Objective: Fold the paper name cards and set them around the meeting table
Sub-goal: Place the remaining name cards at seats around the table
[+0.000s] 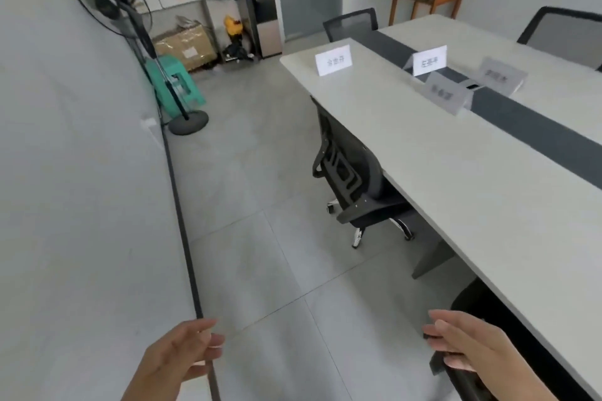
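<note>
Several folded name cards stand on the long meeting table (439, 179). One white card (333, 60) stands near the far left corner. Another white card (429, 60) stands on the dark centre strip. Two greyer cards (446, 93) (503, 76) stand beside the strip, facing other ways. My left hand (180, 356) hovers over the floor at the bottom, fingers loosely apart, holding nothing. My right hand (472, 345) rests on the back of a black chair (469, 378) at the bottom right; its fingers lie over the chair's top edge.
A black office chair (355, 179) is pushed under the table's near side. Two more chairs (351, 23) (566, 29) stand at the far side. A pedestal fan (130, 36), a green stool (176, 85), shelves and a water dispenser (260, 10) line the back wall.
</note>
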Demonstrator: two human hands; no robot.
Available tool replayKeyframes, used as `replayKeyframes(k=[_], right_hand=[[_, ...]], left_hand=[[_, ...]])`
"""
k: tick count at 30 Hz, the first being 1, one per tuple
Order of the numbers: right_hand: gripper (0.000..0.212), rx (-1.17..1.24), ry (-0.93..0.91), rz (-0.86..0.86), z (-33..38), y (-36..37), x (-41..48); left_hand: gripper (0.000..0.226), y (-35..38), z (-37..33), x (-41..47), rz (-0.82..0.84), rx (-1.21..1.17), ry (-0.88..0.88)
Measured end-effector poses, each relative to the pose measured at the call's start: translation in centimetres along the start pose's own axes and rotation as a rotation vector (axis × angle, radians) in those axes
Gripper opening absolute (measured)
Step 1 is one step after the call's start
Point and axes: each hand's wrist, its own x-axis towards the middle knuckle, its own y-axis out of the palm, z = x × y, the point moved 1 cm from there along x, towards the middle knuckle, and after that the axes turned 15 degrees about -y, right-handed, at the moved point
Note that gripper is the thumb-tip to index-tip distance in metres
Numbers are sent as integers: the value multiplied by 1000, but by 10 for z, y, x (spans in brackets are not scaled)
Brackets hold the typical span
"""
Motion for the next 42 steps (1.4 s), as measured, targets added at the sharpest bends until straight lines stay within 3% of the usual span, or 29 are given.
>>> replayKeyframes(k=[3, 6, 8, 14, 16, 17, 18, 19, 21, 22, 23, 24, 25, 26, 27, 28, 29, 32, 35, 42], right_hand=[[89, 10, -48, 14, 22, 34, 37], [35, -12, -20, 22, 36, 61, 85], [19, -66, 9, 30, 39, 74, 123], [17, -135, 17, 96, 67, 111, 267], [17, -138, -5, 130, 89, 124, 321], [16, -140, -24, 162, 103, 133, 348], [16, -150, -37, 187, 119, 143, 376], [17, -155, -52, 199, 131, 151, 403], [19, -178, -79, 226, 151, 166, 454], [20, -192, -91, 251, 164, 175, 473], [19, -190, -103, 265, 176, 185, 493], [18, -182, -109, 271, 187, 194, 512], [17, -177, -112, 273, 196, 202, 530], [17, -172, -112, 273, 204, 211, 547], [17, -163, -107, 278, 211, 220, 564], [17, -163, -97, 280, 217, 229, 584], [17, -165, -88, 271, 221, 238, 604], [16, -141, -75, 216, 238, 266, 658], [16, -126, -73, 137, 265, 289, 708], [22, -34, -104, 4, 334, 319, 800]], left_hand=[[21, -41, -18, 28, -85, -52, -9], [21, -57, -40, 63, -108, -106, -3], [20, -58, -58, 90, -106, -133, -26], [18, -64, -134, 174, -66, -112, -58], [30, -77, -166, 194, 87, -128, -42], [41, -88, -190, 207, 37, -197, 46], [51, -99, -214, 219, 4, -360, 67], [57, -105, -228, 233, 0, -375, 33], [45, -107, -245, 270, 114, -223, -59], [34, -111, -262, 275, 0, -254, -106], [29, -117, -280, 284, 49, -273, -174], [24, -117, -293, 300, 160, -329, -182], [11, -118, -314, 307, 384, -334, -192], [14, -135, -328, 313, 362, -463, -173], [25, -147, -333, 335, 273, -517, -24], [34, -154, -341, 357, 195, -527, 8], [38, -159, -339, 383, 81, -412, -65], [14, -170, -371, 440, -178, -271, -96], [20, -196, -433, 504, -224, -219, -59], [19, -237, -594, 627, -81, -53, 84]])
